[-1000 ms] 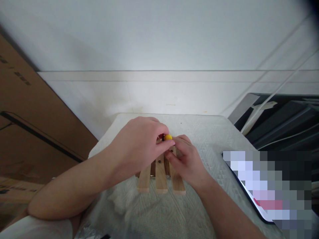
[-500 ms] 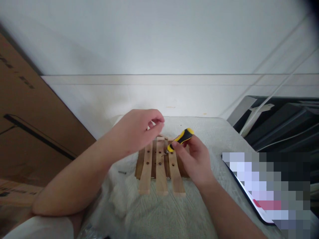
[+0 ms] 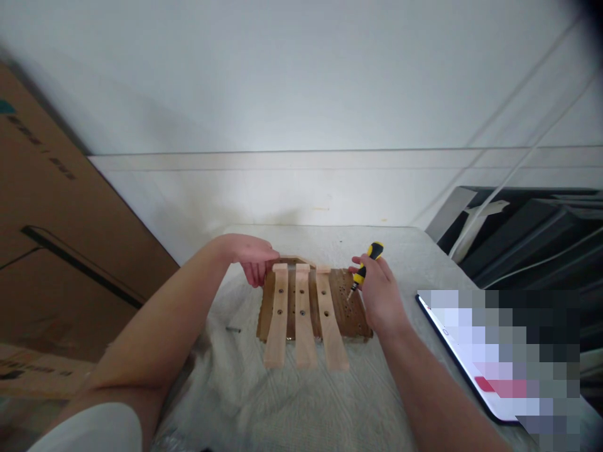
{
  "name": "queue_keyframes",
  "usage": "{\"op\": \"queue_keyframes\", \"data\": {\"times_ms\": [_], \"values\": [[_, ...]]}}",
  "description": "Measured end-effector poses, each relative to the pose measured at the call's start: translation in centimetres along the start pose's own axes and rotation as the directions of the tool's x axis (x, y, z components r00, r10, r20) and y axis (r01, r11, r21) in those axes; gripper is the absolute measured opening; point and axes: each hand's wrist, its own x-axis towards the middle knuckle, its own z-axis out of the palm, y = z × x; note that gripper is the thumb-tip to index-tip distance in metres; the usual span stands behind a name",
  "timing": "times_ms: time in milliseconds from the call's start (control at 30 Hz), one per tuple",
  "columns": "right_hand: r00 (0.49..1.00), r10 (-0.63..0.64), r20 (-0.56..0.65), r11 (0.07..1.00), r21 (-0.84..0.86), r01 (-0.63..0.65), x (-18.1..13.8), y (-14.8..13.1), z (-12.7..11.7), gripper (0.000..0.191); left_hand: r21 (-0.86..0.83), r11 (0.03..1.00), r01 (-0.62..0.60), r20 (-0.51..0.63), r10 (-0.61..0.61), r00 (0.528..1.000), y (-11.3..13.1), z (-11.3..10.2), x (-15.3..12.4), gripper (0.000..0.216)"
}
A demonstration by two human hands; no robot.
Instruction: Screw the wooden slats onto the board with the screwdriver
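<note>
A dark wooden board (image 3: 346, 311) with several small holes lies on a white cloth (image 3: 292, 402). Three pale wooden slats (image 3: 301, 314) lie across it side by side, each with screw holes. My left hand (image 3: 252, 257) rests at the board's far left corner, fingers curled against its edge. My right hand (image 3: 377, 285) is closed round a short yellow-and-black screwdriver (image 3: 365, 267), tip pointing down at the board's right part. A small dark screw (image 3: 232, 329) lies on the cloth left of the board.
A tablet (image 3: 471, 364) lies at the right edge of the cloth. Brown cardboard boxes (image 3: 61, 238) lean at the left. Dark flat panels (image 3: 532, 232) with a white cable stand at the right. A white wall rises behind the table.
My left hand left the screwdriver and moved left to the board's far corner. My right hand carried the screwdriver off the slats to the right. The view tilted down slightly.
</note>
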Motion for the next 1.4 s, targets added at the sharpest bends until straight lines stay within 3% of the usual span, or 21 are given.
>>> {"op": "queue_keyframes", "data": {"times_ms": [167,333,500,633,767,867,967,1033,1100,1167,1267,1400], "values": [[1.000,-0.001,-0.002,0.989,0.147,0.002,0.1,0.1,0.3,0.030,-0.052,0.999,0.007,-0.020,-0.008,1.000,0.1,0.3,0.5,0.033],[0.999,-0.040,0.008,0.984,0.174,0.038,0.6,0.4,0.3,0.034,-0.160,0.984,-0.079,-0.181,0.049,0.982,0.8,0.6,-0.2,0.021],[0.992,-0.130,0.004,0.984,0.120,0.128,1.2,1.2,0.3,0.036,-0.176,0.979,-0.101,-0.236,0.057,0.970,1.0,0.8,-0.2,0.015],[0.992,-0.121,-0.027,0.989,0.076,0.123,1.7,1.5,0.2,0.034,-0.174,0.978,-0.113,-0.239,0.070,0.969,0.7,0.7,0.3,0.016],[0.992,-0.123,0.009,0.989,0.084,0.122,2.0,1.6,0.2,0.035,0.001,0.999,-0.041,-0.240,0.040,0.970,0.6,0.3,0.2,0.027],[0.991,-0.130,0.038,0.987,0.097,0.126,1.9,1.6,0.2,0.036,0.187,0.982,0.027,-0.309,0.032,0.951,0.2,0.0,-0.3,0.034],[0.995,-0.099,0.004,0.990,0.098,0.098,1.5,0.9,-0.1,0.035,0.266,0.961,0.074,-0.375,0.032,0.927,-0.8,0.7,-1.2,0.033],[0.989,-0.137,-0.058,0.987,0.070,0.141,1.0,0.1,-0.4,0.034,0.351,0.933,0.080,-0.422,0.081,0.903,-1.7,1.9,-2.0,0.028],[0.975,-0.202,-0.096,0.977,0.053,0.207,0.4,-0.8,-0.6,0.036,0.467,0.884,-0.017,-0.464,0.262,0.846,-2.5,3.5,-2.6,0.025],[0.969,-0.239,-0.057,0.970,0.040,0.242,-0.2,-1.4,-0.7,0.037,0.482,0.867,-0.131,-0.449,0.372,0.812,-3.1,5.0,-2.9,0.026],[0.959,-0.283,0.011,0.959,0.022,0.283,-0.8,-1.6,-0.7,0.045,0.531,0.837,-0.134,-0.458,0.416,0.785,-3.8,6.3,-2.6,0.025],[0.961,-0.274,0.015,0.962,0.014,0.274,-0.9,-1.0,-0.5,0.052,0.584,0.809,-0.065,-0.464,0.398,0.791,-4.4,6.5,-1.6,0.018]]}}
